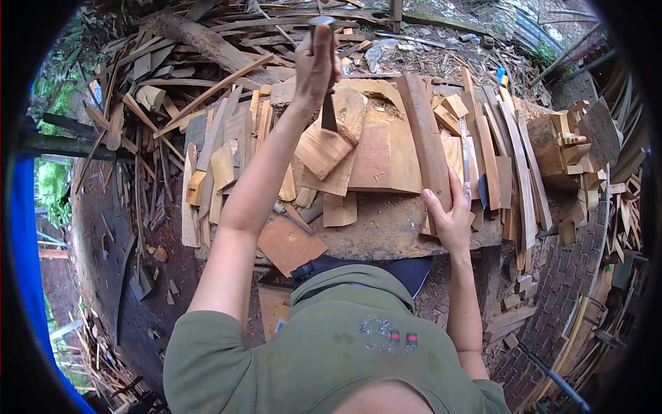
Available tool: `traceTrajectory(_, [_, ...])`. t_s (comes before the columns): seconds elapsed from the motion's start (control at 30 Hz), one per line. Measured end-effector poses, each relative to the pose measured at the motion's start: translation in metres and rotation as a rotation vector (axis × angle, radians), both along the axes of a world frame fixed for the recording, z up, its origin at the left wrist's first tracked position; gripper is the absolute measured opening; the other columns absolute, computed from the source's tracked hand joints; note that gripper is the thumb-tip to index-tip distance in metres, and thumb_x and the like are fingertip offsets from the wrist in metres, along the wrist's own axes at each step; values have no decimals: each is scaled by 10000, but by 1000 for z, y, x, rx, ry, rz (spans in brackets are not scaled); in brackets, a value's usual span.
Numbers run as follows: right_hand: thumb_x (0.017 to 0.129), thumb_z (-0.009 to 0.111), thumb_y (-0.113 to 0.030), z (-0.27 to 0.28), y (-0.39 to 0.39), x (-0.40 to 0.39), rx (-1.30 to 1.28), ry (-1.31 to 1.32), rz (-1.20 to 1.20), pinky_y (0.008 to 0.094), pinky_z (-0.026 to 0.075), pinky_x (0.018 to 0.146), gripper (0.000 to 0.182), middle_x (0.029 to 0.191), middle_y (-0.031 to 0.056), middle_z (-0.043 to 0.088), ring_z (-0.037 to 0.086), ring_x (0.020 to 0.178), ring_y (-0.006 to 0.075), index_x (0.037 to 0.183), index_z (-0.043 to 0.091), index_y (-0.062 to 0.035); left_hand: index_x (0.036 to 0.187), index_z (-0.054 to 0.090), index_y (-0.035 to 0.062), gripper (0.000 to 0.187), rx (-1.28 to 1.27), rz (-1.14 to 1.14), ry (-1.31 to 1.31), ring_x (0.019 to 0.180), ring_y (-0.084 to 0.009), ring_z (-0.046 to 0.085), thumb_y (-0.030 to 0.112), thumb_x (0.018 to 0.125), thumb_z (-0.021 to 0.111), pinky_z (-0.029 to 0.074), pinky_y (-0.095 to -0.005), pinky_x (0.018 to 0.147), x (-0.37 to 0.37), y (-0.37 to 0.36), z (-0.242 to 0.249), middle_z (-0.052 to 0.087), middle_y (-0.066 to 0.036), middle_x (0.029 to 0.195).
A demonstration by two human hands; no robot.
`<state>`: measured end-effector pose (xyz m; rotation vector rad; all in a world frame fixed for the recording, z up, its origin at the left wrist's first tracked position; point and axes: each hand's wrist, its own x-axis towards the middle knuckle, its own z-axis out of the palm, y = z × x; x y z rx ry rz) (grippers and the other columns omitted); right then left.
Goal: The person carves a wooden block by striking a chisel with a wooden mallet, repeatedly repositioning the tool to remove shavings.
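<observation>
My left hand [316,63] is raised over the far side of the worktop [393,228], fingers wrapped tight round the handle of a chopping tool [327,103] whose dark blade hangs down below my fist, its edge just above a pale split piece of wood [323,150] lying on the block. My right hand [449,219] is down at the near right edge of the worktop, fingers and thumb clamped on the lower end of a long reddish plank [426,141] that stands tilted, running from my grip up toward the far edge. Between the two lies a broad flat slab [376,157], with shorter offcuts [222,165] fanned over the left side of the worktop. Thin slats [514,162] lean in a row along the right edge, beside a saw-like blade [465,155] lying just right of the plank. A flat brown board [289,243] rests off the near left corner. Beyond the far edge is a heap of scrap timber [207,41]; brick paving [565,276] shows to the right.
</observation>
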<state>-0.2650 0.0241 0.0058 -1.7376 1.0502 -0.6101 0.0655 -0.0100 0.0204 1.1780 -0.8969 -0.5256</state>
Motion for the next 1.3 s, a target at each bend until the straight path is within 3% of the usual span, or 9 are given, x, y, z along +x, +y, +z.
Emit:
traceTrajectory(0.07, [889,690,-277,-5,-4,-3,-105,75,-4,328,528,832,676,1124,210,658,659,926,204,1432,416,17,853,511,74,776,22,-82,-77,437,-65,515,842,816,402,436,-219,377,1,-6,-4,494,6,569])
traceTrajectory(0.17, [891,687,-279,-12,-8,-2,-138,31,0,319,536,781,674,1097,195,665,655,861,182,1434,416,12,865,506,41,809,31,-133,-108,443,-84,516,839,827,386,420,-224,392,-6,-13,-3,504,-25,606])
traceTrajectory(0.3, [890,686,-279,-8,-9,0,-57,72,-5,330,532,818,673,1121,205,660,661,910,202,1433,418,15,848,509,32,799,33,-161,-83,447,-87,515,825,832,409,398,-219,392,-9,-20,-4,501,-32,609])
traceTrajectory(0.37, [885,689,-286,-16,-12,-1,-197,50,19,342,525,853,677,1144,214,656,662,958,222,1432,421,12,838,510,31,788,41,-167,-76,446,-87,512,814,837,420,387,-218,388,-10,-21,-5,499,-31,608])
traceTrajectory(0.47, [881,693,-295,-11,-11,1,-130,58,8,352,517,884,682,1169,221,649,659,1000,239,1431,425,6,823,513,33,757,28,-138,-67,436,-85,498,786,851,443,372,-219,383,-16,-21,-5,490,-25,594])
traceTrajectory(1.03, [875,710,-308,-6,-18,7,-81,-35,17,357,483,939,702,1237,217,604,610,1087,242,1422,425,29,783,515,61,597,-22,-40,-196,428,-58,441,640,931,513,334,-218,382,-32,-29,-18,420,26,559])
traceTrajectory(1.1, [870,716,-313,-2,-21,9,-67,-66,17,357,485,935,709,1227,214,607,612,1078,239,1423,427,24,820,636,39,628,37,-25,-179,568,-40,490,662,886,585,393,-241,507,-29,-30,-22,515,44,582])
traceTrajectory(1.2, [840,745,-344,35,-27,13,152,-136,-30,373,493,920,740,1215,198,598,610,1069,241,1414,443,13,834,646,36,544,-30,34,-264,579,-54,522,578,874,670,421,-244,518,-35,-30,-21,566,13,591])
traceTrajectory(1.3, [828,745,-357,71,-38,26,-178,-276,-62,369,494,906,765,1198,166,581,601,1062,228,1415,418,9,837,644,34,437,2,161,-466,593,-69,553,455,844,758,451,-256,538,-39,-30,-17,612,-19,622])
